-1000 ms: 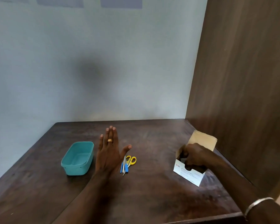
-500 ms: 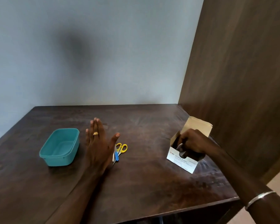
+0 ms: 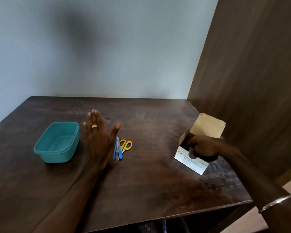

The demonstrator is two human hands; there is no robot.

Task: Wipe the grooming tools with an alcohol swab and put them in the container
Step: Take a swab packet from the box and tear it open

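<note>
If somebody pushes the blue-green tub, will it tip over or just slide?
The teal tub would probably slide, not tip: it looks low and wide, sitting flat on the table. It is likely light, since it looks like thin plastic and is empty. The smooth wood should let it glide easily.

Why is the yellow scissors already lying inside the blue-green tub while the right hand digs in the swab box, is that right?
Not quite. The head view shows the yellow scissors lying on the table, outside the blue-green tub, which holds nothing. The right hand does dig in the swab box.
</note>
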